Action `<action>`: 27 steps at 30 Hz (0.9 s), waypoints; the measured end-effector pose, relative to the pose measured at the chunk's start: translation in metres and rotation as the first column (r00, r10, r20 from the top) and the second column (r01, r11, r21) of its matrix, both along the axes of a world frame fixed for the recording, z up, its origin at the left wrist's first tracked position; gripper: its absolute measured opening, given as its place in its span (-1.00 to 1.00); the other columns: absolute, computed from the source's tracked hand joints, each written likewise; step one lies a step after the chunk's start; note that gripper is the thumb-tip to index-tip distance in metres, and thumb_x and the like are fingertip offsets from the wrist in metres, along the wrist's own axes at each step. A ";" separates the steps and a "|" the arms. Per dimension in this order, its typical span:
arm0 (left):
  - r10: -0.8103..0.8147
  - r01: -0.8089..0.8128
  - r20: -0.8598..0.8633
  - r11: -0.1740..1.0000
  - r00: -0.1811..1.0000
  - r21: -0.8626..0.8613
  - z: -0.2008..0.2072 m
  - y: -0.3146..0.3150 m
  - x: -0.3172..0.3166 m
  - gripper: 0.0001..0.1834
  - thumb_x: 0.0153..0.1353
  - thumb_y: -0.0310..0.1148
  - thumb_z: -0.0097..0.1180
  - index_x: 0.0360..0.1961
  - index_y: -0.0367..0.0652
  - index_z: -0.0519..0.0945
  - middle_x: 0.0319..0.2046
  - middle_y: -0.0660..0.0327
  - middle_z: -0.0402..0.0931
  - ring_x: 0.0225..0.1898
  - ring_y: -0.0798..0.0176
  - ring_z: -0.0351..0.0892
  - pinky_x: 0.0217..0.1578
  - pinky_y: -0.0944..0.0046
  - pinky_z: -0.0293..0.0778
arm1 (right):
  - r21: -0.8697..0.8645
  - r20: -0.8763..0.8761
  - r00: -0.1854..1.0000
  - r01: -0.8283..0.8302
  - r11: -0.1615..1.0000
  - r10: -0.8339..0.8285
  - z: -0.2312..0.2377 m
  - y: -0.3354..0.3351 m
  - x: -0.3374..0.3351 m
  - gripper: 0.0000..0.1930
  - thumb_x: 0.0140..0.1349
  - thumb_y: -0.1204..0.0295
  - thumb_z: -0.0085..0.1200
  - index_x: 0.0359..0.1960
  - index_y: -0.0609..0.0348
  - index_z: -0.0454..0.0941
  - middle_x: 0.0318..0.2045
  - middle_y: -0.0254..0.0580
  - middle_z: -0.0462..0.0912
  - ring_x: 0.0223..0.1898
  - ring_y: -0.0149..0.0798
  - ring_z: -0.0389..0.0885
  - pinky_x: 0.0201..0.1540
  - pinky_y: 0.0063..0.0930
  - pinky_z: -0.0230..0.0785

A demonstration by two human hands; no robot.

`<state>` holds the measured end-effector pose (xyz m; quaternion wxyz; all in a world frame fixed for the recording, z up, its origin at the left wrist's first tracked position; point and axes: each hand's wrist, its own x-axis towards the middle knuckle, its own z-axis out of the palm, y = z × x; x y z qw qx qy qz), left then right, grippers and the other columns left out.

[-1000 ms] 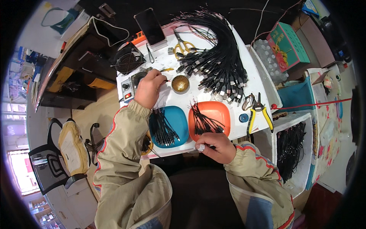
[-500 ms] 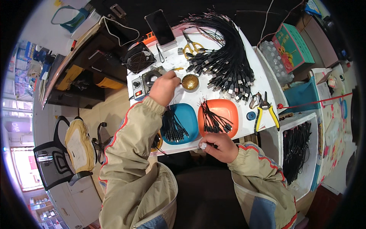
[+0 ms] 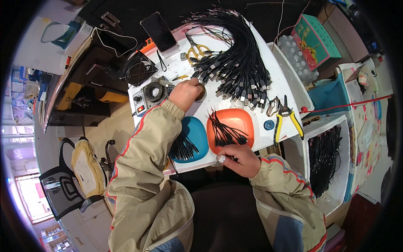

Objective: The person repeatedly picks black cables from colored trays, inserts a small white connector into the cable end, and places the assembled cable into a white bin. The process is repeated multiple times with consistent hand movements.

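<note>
My left hand (image 3: 185, 95) is closed with its fingers at the left side of a small round tin (image 3: 202, 93), partly covering it. What those fingers pinch, if anything, is hidden. My right hand (image 3: 242, 161) pinches a small white piece (image 3: 221, 158) at the table's near edge, just below the orange tray (image 3: 248, 122). Several short black cables (image 3: 226, 131) with bare reddish wire ends lie in that tray. The blue tray (image 3: 202, 126) beside it, partly behind my left sleeve, holds more black cables (image 3: 184, 147).
A large bundle of black USB cables (image 3: 247, 63) covers the table's back. Around it lie yellow-handled scissors (image 3: 196, 51), wire strippers (image 3: 287, 119) and a blue roll (image 3: 269, 124). A heating device (image 3: 154, 91), a fan (image 3: 139, 72) and a phone (image 3: 158, 32) stand left. A white box (image 3: 325, 164) holds cables.
My left hand has moved rightward over the tin, which now shows only in part. My right hand stays nearly in place with the white piece. The whole view has shifted slightly.
</note>
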<state>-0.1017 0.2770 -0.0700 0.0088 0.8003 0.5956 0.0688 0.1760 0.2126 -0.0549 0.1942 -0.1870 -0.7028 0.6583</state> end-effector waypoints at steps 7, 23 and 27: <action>-0.006 0.006 0.007 1.000 1.000 -0.027 -0.002 0.005 -0.006 -0.81 -0.04 -0.52 0.06 -0.35 -0.17 0.63 -0.32 0.12 0.49 -0.28 0.03 0.58 -0.27 0.16 0.51 | -0.007 -0.010 1.000 0.006 1.000 -0.006 -0.003 -0.001 0.002 -0.89 0.28 0.46 0.03 -0.27 0.23 0.53 -0.45 -0.16 0.56 -0.44 -0.24 0.54 -0.37 -0.44 0.35; 0.268 -0.292 0.184 0.949 0.946 0.120 0.059 -0.068 -0.081 -0.85 -0.04 -0.56 0.24 -0.37 -0.23 0.61 -0.38 0.10 0.47 -0.33 0.00 0.55 -0.32 0.17 0.47 | -0.021 0.040 0.999 0.009 1.000 -0.008 -0.004 -0.025 0.001 -0.88 0.25 0.44 0.06 -0.32 0.26 0.53 -0.54 -0.16 0.53 -0.54 -0.36 0.45 -0.44 -0.47 0.32; 0.329 -0.340 0.119 0.936 0.937 0.089 0.051 -0.071 -0.099 -0.85 -0.04 -0.54 0.24 -0.37 -0.23 0.62 -0.38 0.09 0.47 -0.32 -0.03 0.55 -0.32 0.14 0.46 | -0.021 0.020 1.000 -0.003 1.000 0.003 -0.007 -0.027 -0.003 -0.88 0.25 0.45 0.04 -0.31 0.26 0.53 -0.55 -0.16 0.53 -0.54 -0.36 0.47 -0.44 -0.48 0.33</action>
